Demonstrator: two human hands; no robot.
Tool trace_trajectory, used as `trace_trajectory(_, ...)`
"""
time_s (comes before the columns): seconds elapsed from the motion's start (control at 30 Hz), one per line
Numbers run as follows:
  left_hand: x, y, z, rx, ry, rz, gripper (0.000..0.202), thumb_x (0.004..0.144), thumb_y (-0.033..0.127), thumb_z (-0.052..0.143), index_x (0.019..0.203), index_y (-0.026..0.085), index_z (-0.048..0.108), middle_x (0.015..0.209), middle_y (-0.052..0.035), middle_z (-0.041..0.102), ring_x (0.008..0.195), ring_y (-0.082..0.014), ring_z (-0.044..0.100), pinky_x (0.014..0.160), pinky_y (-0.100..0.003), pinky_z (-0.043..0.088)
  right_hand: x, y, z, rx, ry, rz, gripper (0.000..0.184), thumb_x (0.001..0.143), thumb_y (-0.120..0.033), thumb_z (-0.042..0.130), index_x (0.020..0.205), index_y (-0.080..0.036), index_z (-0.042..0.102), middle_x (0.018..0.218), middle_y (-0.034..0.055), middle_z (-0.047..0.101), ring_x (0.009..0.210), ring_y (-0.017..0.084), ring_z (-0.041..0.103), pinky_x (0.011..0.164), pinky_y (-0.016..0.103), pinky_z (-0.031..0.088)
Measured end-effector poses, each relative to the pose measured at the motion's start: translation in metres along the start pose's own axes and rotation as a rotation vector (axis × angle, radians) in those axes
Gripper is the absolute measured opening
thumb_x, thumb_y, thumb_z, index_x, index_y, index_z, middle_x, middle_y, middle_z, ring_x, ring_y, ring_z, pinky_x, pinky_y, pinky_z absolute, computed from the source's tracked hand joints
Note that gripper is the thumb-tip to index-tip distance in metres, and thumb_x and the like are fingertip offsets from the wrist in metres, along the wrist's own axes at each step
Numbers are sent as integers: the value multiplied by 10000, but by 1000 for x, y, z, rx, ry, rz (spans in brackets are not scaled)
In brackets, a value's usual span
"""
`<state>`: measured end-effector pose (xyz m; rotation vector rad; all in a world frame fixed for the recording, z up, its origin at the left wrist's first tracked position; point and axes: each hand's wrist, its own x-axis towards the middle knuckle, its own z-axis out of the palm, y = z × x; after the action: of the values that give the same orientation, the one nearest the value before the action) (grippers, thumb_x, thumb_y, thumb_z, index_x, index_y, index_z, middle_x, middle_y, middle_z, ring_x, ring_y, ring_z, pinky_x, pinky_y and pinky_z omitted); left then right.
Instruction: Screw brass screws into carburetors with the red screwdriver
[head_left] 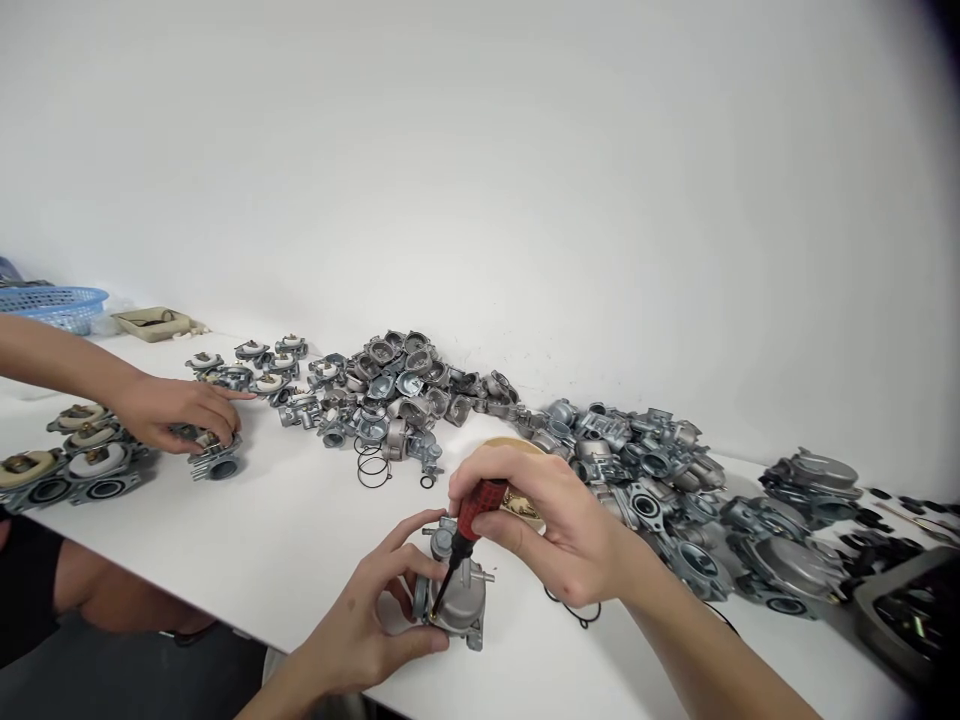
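My left hand (375, 610) grips a grey metal carburetor (461, 600) against the white table, fingers on its left side. In my right hand (555, 520) is a screwdriver (482, 505) with a red and black handle, tilted so its tip meets the carburetor near the left edge of its rounded cover. The exact screw under the tip is too small to make out. Behind my right hand, partly hidden, stands a round tan container (517, 445) with small brass-coloured parts in it. A black rubber ring (583, 618) lies to the right of the carburetor.
A co-worker's hand (180, 412) touches a carburetor body at left, near several bodies with white floats (97, 460). Piles of metal bowls (397, 375) and carburetors (652, 450) line the wall. Rubber rings (373, 467) lie mid-table. A blue basket (82, 298) stands far left, a dark-filled tray (877, 600) right.
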<state>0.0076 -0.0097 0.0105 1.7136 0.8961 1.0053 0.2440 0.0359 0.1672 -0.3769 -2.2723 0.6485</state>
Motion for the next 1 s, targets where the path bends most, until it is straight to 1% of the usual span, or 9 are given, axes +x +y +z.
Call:
trace_trajectory(0.23,-1,0,0,26,0,36,363,836,305,908,1150,291,725,1724,-94,404,878,-187,718,776,-320,566,0,4,4,12,1,-16,269,1084,-199,512,1334,-242,601,989,42,737,869,184,686,771,333,546)
trace_trajectory(0.47,1,2,-1,113,30,87,364,827,290,909,1137,286,719,1696,-101,441,777,-150,693,772,-324,580,0,1,3,12,-41,-1,386,1100,-219,472,1477,-255,545,1003,43,723,859,184,684,860,375,561)
trace_trajectory(0.57,2,1,2,147,48,124,371,806,274,917,1127,284,733,1682,-103,447,722,-131,674,731,-322,597,-1,-3,0,94,-91,-1,472,1082,-196,482,1550,-243,507,1148,85,736,991,209,704,898,383,582)
trace_trajectory(0.63,3,-1,4,173,63,145,371,793,258,919,1118,285,740,1654,-99,475,719,-136,678,695,-313,602,1,-3,2,155,-81,-24,525,1060,-148,518,1576,-243,492,1215,96,741,1038,207,717,908,370,596)
trace_trajectory(0.67,3,-2,5,189,71,157,375,787,256,922,1114,284,742,1636,-98,493,735,-148,691,684,-311,603,1,-1,4,175,-51,-50,536,1047,-130,557,1567,-251,508,1191,86,755,1011,196,727,896,356,603)
trace_trajectory(0.77,4,-5,8,236,92,211,384,782,279,934,1117,286,745,1612,-99,513,850,-208,735,655,-300,599,4,3,12,167,65,-157,488,985,-146,726,1449,-268,633,972,25,776,870,167,726,837,318,605)
trace_trajectory(0.83,5,-6,9,266,124,267,416,788,305,941,1150,299,737,1581,-102,540,959,-253,742,662,-300,607,5,4,15,147,80,-180,428,976,-163,738,1391,-247,679,917,22,768,865,173,715,843,330,604)
trace_trajectory(0.93,5,-6,9,327,186,353,495,783,329,959,1212,333,713,1489,-92,606,1178,-330,692,840,-387,637,6,2,16,182,22,-142,440,1011,-108,605,1438,-209,640,1030,68,782,927,186,733,883,361,618)
trace_trajectory(1.0,5,-5,8,345,170,357,522,765,323,975,1214,342,709,1527,-85,574,1329,-377,616,1021,-495,592,6,2,15,188,45,-151,418,1009,-113,637,1410,-224,661,1026,63,785,888,175,738,851,339,627)
